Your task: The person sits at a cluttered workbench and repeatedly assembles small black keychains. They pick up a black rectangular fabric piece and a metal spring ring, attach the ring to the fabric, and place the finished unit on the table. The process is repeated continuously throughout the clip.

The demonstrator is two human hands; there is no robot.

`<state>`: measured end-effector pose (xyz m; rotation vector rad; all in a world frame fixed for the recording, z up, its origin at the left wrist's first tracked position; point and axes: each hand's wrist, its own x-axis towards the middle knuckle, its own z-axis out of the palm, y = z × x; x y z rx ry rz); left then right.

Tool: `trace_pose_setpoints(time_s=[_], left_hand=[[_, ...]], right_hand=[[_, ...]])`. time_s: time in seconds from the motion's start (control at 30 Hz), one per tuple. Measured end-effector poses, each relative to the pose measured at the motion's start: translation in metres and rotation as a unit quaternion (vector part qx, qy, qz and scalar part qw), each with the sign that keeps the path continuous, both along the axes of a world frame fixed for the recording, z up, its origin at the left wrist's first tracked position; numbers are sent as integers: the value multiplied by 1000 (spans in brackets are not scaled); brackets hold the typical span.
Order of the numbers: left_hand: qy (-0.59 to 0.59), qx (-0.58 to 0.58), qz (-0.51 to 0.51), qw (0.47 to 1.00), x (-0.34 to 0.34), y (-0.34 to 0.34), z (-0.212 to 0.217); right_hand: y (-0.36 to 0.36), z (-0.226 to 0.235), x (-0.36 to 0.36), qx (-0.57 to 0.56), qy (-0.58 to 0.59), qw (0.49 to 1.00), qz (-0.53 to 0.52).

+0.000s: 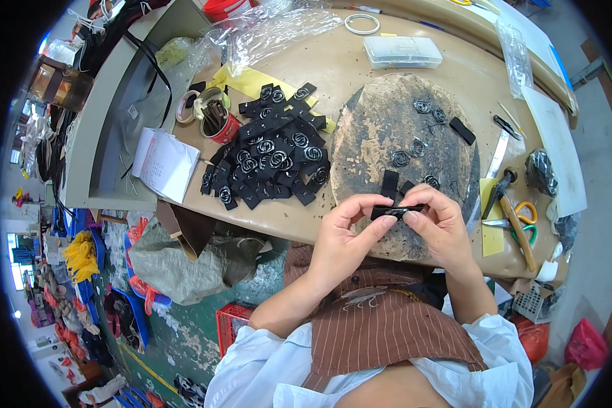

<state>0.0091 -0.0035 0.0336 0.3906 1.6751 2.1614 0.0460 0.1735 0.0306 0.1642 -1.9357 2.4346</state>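
Note:
Over the near edge of a round, worn work block (pixel 360 146), my left hand (pixel 353 228) and my right hand (pixel 442 228) pinch a small black strip (pixel 396 211) from both ends. Thumbs press on its near side; fingertips cover part of it. Just beyond my fingers lie a black tab (pixel 389 182) and another dark piece, partly hidden. Several silver-and-black oval ornaments (pixel 400 158) rest on the block, along with a black tab (pixel 462 131) at its right rim. Left of the block, black tabs with silver ovals form a heap (pixel 272 153).
Right of the block are a hammer (pixel 517 231), scissors (pixel 523 221) and a steel ruler (pixel 500 153). A clear plastic box (pixel 402 52) and a white ring (pixel 362 24) sit at the back. Leftward stand a red tin (pixel 226 128) and a notebook (pixel 164 165).

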Motion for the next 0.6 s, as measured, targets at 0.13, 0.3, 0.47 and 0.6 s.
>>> trace_pose_setpoints(time_s=[0.13,0.3,0.47,0.6], left_hand=[[73,-59,41,995,0,-1,-4],[-48,-4,64,997,6,4,-3],[-40,23,87,995,6,11,-2],[-97,104,4,990,-2,8,-5]], right_hand=[[-8,11,3,-58,-86,994,-30],[-18,5,5,-6,-28,993,-113],[-20,8,6,139,24,981,-135],[-15,10,6,162,45,978,-123]])
